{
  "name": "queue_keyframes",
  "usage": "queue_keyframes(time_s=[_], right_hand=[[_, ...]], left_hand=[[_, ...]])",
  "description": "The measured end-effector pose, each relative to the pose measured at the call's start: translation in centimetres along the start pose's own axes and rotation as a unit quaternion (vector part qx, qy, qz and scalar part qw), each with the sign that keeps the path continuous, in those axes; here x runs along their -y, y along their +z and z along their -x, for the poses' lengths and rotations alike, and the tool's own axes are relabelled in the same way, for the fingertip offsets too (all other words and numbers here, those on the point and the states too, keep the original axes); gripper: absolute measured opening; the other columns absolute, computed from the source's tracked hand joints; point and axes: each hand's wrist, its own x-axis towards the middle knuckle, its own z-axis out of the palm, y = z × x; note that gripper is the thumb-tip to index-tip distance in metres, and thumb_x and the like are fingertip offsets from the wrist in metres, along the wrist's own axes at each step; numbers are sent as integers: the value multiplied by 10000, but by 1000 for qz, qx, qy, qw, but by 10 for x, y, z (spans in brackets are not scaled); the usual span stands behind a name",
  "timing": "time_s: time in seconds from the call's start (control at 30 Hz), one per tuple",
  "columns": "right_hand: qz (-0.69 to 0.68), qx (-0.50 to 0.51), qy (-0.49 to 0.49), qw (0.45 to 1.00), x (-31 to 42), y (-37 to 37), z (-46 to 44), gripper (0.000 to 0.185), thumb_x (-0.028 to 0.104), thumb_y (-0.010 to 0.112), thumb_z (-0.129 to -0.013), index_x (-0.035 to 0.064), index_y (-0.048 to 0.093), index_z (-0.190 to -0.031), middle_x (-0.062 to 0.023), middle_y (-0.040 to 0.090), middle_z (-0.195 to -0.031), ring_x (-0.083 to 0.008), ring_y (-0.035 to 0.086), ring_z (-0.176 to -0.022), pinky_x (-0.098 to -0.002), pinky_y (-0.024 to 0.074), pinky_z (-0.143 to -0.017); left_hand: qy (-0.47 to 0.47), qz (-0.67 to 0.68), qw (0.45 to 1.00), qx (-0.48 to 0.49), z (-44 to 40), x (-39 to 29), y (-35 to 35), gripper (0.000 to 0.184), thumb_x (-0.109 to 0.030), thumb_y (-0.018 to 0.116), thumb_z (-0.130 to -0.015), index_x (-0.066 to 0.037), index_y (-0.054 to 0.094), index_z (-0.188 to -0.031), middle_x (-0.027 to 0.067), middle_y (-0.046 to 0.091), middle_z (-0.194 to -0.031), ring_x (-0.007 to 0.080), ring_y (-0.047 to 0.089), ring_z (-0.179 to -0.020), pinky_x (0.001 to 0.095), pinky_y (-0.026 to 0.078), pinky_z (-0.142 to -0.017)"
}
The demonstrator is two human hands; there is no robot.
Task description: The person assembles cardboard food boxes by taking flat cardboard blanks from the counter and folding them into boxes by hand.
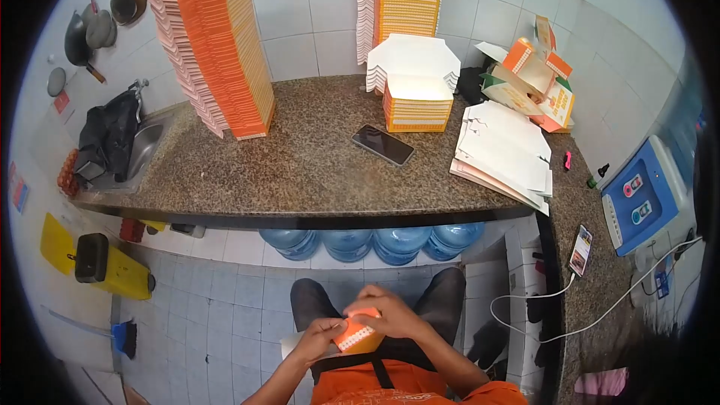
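Observation:
Over my lap I have an orange and yellow cardboard box (357, 339) with a row of white marks, partly folded up. My left hand (321, 336) grips its left side, thumb on the orange face. Across its top edge lies my right hand (381, 310), fingers bent over the cardboard. A white flap sticks out to the left beneath my left wrist. My hands hide much of the box's upper part.
On the granite counter (315, 157) stand a tall stack of nested boxes (217, 52), another stack (409, 0), a shorter stack (418, 109), a phone (382, 145) and flat white cardboard sheets (502, 150). Opened boxes (536, 82) lie at the back right. Blue water bottles (345, 246) stand below.

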Motion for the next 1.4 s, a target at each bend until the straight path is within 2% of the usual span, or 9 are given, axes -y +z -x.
queue_keyframes(time_s=[0.2,0.3,0.43,0.6,0.7,1.2,1.27,1.33,1.4], right_hand=[[-16,-47,-123,991,-5,34,-1,179,190,621,-938,75,734,-1017,-98,572,-1265,-300,569,-1124,-441,430,-1000],[99,-297,-183,932,-17,66,18,182,160,680,-880,82,692,-1043,-86,626,-1156,-299,613,-1038,-454,454,-970],[160,-224,-273,922,-19,75,26,362,111,814,-759,74,703,-1102,-63,632,-1122,-259,619,-1028,-389,525,-863],[245,-251,-281,893,-33,57,-1,388,129,808,-758,54,705,-1124,-83,633,-1151,-282,625,-1084,-388,534,-899],[173,-265,-244,917,-16,42,-26,399,56,798,-749,14,706,-1135,-121,648,-1199,-332,621,-1157,-421,536,-949],[118,-338,-169,918,-7,16,-17,279,172,850,-723,65,612,-822,-122,671,-1075,-310,669,-977,-372,493,-933],[44,-301,-154,940,-18,4,-15,314,170,843,-742,74,570,-863,-148,648,-1151,-292,652,-1032,-369,479,-958],[-95,-146,-77,982,-28,-22,-8,313,80,821,-765,69,546,-916,-151,632,-1235,-237,617,-1093,-366,484,-953],[-212,-109,-49,970,-18,-37,-9,323,52,817,-761,67,541,-928,-154,639,-1233,-190,591,-1111,-362,482,-954]], left_hand=[[-22,-352,935,40,27,-32,37,146,-113,665,-957,19,717,-993,37,714,-930,87,653,-865,228,512,-784],[83,-129,987,-46,7,-2,9,149,-108,638,-970,5,685,-1055,72,705,-987,142,675,-898,271,537,-829],[278,116,940,-158,1,-27,41,226,-105,573,-1009,18,590,-1198,117,668,-1139,184,678,-971,294,545,-812],[375,117,890,-233,-25,-8,63,217,-165,564,-1028,15,611,-1140,94,681,-1054,143,651,-895,276,517,-768],[460,-197,815,-292,-38,4,48,258,-204,544,-1041,15,656,-963,63,674,-855,86,591,-781,248,461,-697],[312,-16,950,-23,-24,-15,49,364,-278,553,-1034,63,604,-1154,113,659,-1145,174,616,-1041,318,451,-955],[259,-304,917,18,1,-49,37,455,-342,578,-1016,81,594,-1183,135,657,-1183,185,631,-1061,331,469,-962],[324,-328,873,161,0,-74,-72,648,-446,642,-954,80,526,-1315,153,646,-1237,185,626,-1123,371,464,-1008],[352,-333,871,81,12,-99,-7,765,-479,707,-880,72,488,-1362,151,630,-1274,205,617,-1148,389,467,-1011]])
